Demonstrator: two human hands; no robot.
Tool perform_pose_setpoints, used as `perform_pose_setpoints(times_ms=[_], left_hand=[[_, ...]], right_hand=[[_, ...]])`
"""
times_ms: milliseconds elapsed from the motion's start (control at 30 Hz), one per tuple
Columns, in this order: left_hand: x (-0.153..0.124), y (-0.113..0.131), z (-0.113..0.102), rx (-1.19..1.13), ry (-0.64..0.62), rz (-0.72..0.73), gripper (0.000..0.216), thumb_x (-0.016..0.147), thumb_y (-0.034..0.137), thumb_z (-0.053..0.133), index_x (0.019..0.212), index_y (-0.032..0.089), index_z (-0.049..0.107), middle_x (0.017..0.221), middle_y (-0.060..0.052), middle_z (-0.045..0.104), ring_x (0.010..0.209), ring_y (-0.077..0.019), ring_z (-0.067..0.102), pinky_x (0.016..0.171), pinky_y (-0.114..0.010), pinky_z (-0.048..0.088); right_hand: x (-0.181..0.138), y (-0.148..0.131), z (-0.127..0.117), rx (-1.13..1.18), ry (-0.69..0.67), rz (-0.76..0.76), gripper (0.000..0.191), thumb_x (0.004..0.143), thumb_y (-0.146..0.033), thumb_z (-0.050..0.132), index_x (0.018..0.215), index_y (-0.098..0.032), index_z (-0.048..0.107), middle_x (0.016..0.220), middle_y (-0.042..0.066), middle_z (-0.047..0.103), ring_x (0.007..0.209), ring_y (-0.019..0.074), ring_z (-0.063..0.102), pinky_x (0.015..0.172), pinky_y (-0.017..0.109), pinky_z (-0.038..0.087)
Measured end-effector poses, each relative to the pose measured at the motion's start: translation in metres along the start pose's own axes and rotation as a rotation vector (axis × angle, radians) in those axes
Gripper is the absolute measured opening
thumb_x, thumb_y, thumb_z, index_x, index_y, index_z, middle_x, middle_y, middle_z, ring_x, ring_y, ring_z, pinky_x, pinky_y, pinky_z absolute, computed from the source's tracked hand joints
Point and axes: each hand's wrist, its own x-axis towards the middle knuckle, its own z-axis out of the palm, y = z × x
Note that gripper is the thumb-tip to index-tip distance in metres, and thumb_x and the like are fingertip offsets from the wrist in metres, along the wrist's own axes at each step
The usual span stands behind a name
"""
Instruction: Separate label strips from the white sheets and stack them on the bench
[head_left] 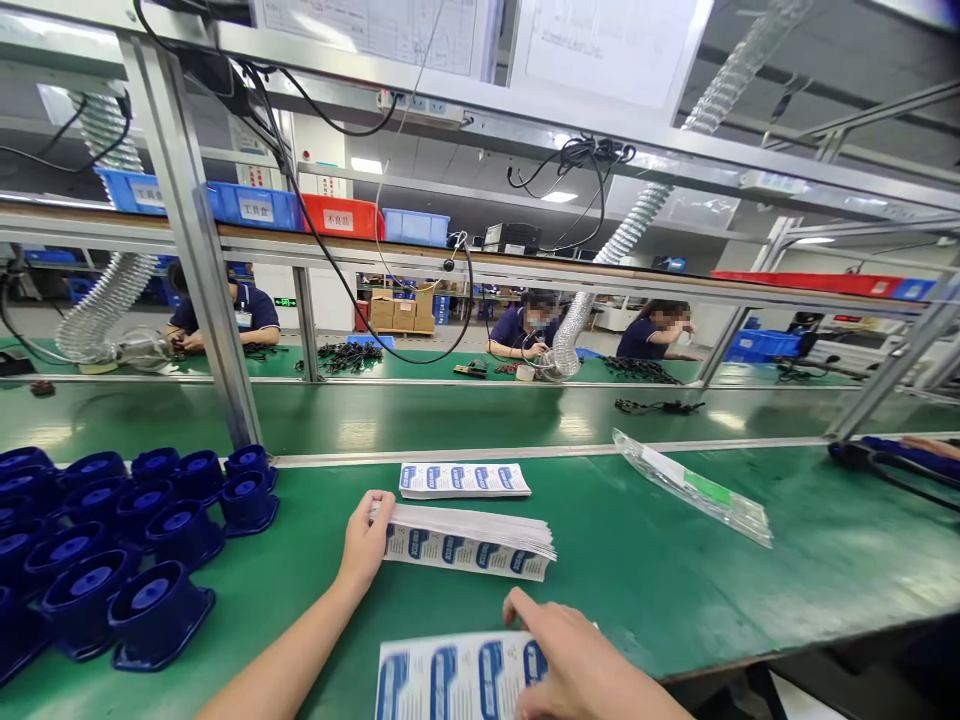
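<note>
My left hand [366, 545] is closed on the left end of a thick stack of white label sheets [469, 545] with blue printed blocks. The stack is tilted up, its layered edges fanned a little at the right. Nearer to me, my right hand [566, 650] grips the right part of another label sheet [450, 680], which runs out of the bottom of the view. Its thumb lies over the printed face and the index finger curls at the top edge. Behind the held stack, a smaller pile of label sheets [465, 480] lies flat on the green table [315, 620].
Several dark blue plastic cup-shaped parts [161, 610] stand at the left. A clear plastic bag [694, 490] with a green label lies at the right. A metal frame post [187, 250] rises behind the cups. Several people sit at the far bench, with black cables [352, 357] before them.
</note>
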Motion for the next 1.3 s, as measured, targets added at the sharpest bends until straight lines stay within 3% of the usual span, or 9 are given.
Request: perform_pose_setpoints(times_ms=[200, 367, 433, 533, 700, 767, 900, 1100, 1300], left_hand=[[0.005, 0.001, -0.009, -0.036, -0.05, -0.001, 0.041, 0.095, 0.058, 0.05, 0.083, 0.021, 0.064, 0.081, 0.001, 0.058, 0.076, -0.0181, 0.049, 0.07, -0.026, 0.039], [0.004, 0.001, -0.008, -0.033, -0.016, -0.011, 0.035, 0.093, 0.051, 0.052, 0.077, 0.021, 0.06, 0.076, 0.001, 0.056, 0.073, -0.0183, 0.049, 0.067, -0.027, 0.038], [0.003, 0.002, -0.005, -0.042, 0.026, -0.015, 0.028, 0.093, 0.048, 0.053, 0.085, 0.022, 0.061, 0.084, 0.001, 0.061, 0.08, -0.0195, 0.054, 0.073, -0.028, 0.04], [-0.001, 0.004, -0.001, -0.064, 0.034, -0.036, 0.036, 0.096, 0.054, 0.048, 0.104, 0.023, 0.064, 0.101, -0.003, 0.068, 0.095, -0.023, 0.06, 0.083, -0.031, 0.045], [-0.012, 0.007, 0.002, -0.029, -0.055, -0.028, 0.049, 0.095, 0.067, 0.05, 0.113, 0.023, 0.062, 0.102, -0.004, 0.067, 0.092, -0.0233, 0.061, 0.081, -0.032, 0.047], [-0.015, 0.005, 0.004, 0.034, -0.041, -0.02, 0.048, 0.09, 0.068, 0.06, 0.109, 0.024, 0.059, 0.095, -0.002, 0.066, 0.087, -0.0219, 0.06, 0.079, -0.031, 0.046], [-0.013, 0.0, 0.007, 0.114, -0.033, -0.015, 0.044, 0.09, 0.067, 0.06, 0.09, 0.023, 0.054, 0.074, 0.003, 0.056, 0.071, -0.018, 0.052, 0.066, -0.027, 0.041], [-0.007, -0.002, 0.002, 0.154, -0.135, 0.035, 0.049, 0.077, 0.06, 0.077, 0.095, 0.024, 0.05, 0.072, 0.006, 0.053, 0.066, -0.0161, 0.05, 0.061, -0.025, 0.039], [-0.003, 0.006, -0.002, 0.18, -0.218, 0.025, 0.048, 0.075, 0.051, 0.081, 0.099, 0.024, 0.049, 0.078, 0.005, 0.062, 0.071, -0.0181, 0.06, 0.064, -0.027, 0.048]], right_hand=[[0.043, -0.011, -0.007, -0.246, 0.333, -0.218, 0.043, 0.087, -0.018, 0.076, 0.126, -0.024, 0.058, 0.113, 0.008, 0.071, 0.102, 0.0301, 0.066, 0.083, 0.038, 0.048], [0.084, -0.015, -0.002, -0.448, 0.644, -0.327, 0.076, 0.083, -0.025, 0.084, 0.149, -0.024, 0.048, 0.153, 0.021, 0.047, 0.141, 0.0446, 0.04, 0.113, 0.062, 0.034], [0.094, -0.012, -0.002, -0.432, 0.574, -0.352, 0.088, 0.082, -0.032, 0.085, 0.157, -0.022, 0.04, 0.157, 0.021, 0.044, 0.144, 0.0443, 0.038, 0.116, 0.063, 0.031], [0.1, -0.009, -0.006, -0.392, 0.413, -0.38, 0.092, 0.085, -0.033, 0.081, 0.161, -0.019, 0.031, 0.152, 0.019, 0.051, 0.13, 0.0375, 0.053, 0.109, 0.053, 0.044], [0.096, -0.018, -0.006, -0.451, 0.435, -0.344, 0.083, 0.092, -0.036, 0.072, 0.162, -0.023, 0.029, 0.131, 0.017, 0.062, 0.108, 0.0363, 0.06, 0.089, 0.051, 0.052], [0.094, -0.022, -0.005, -0.459, 0.447, -0.318, 0.072, 0.095, -0.035, 0.066, 0.159, -0.02, 0.036, 0.116, 0.015, 0.066, 0.1, 0.0349, 0.06, 0.084, 0.049, 0.052], [0.089, -0.016, -0.017, -0.425, 0.4, -0.322, 0.073, 0.092, -0.042, 0.072, 0.155, -0.02, 0.041, 0.118, 0.015, 0.066, 0.102, 0.0343, 0.063, 0.085, 0.045, 0.05], [0.086, 0.02, -0.046, -0.361, 0.253, -0.21, 0.034, 0.089, -0.047, 0.075, 0.106, -0.02, 0.063, 0.097, 0.008, 0.075, 0.088, 0.0309, 0.071, 0.071, 0.034, 0.047], [0.08, 0.022, -0.056, -0.312, 0.234, -0.224, 0.035, 0.085, -0.052, 0.078, 0.093, -0.021, 0.065, 0.093, 0.008, 0.077, 0.087, 0.0321, 0.073, 0.07, 0.034, 0.048]])
